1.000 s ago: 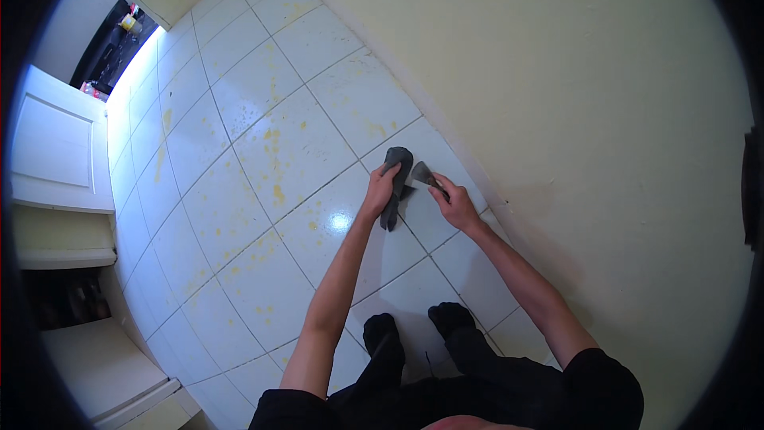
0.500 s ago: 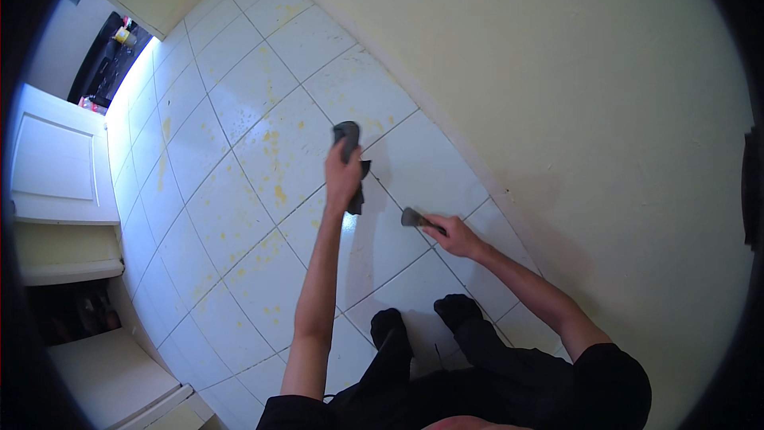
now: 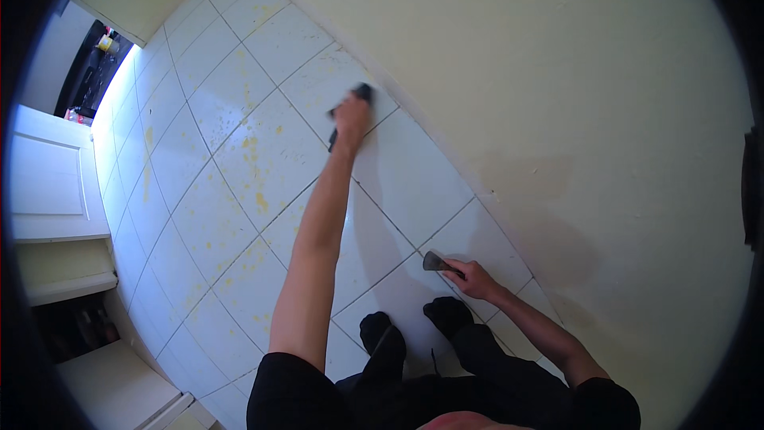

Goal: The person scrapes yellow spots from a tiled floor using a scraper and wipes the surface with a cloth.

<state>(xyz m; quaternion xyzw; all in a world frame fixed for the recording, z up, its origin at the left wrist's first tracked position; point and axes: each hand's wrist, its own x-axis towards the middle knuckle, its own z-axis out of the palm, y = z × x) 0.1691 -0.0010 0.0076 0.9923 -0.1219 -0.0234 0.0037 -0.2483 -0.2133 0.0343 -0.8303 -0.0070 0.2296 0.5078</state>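
Note:
My left hand (image 3: pixel 352 118) reaches far out over the white tile floor (image 3: pixel 426 167), by the foot of the wall. Its fingers are closed round a dark grey and black cloth (image 3: pixel 364 92), part of which trails below the hand; motion blurs it. Closer to my body, my right hand (image 3: pixel 476 279) grips a putty knife (image 3: pixel 435 261) by its handle, the broad dull blade pointing left. That blade is held above the tiles near my right foot.
Yellow spots and smears (image 3: pixel 261 202) are scattered over the tiles left of my left arm. A cream wall (image 3: pixel 589 95) runs along the right. At the left stand a white cabinet door (image 3: pixel 49 177) and a dark open shelf (image 3: pixel 76 326). My socked feet (image 3: pixel 374 328) are below.
My left hand has moved farther away and slightly right with the cloth, toward the wall. My right hand has come nearer to my body, still holding the putty knife.

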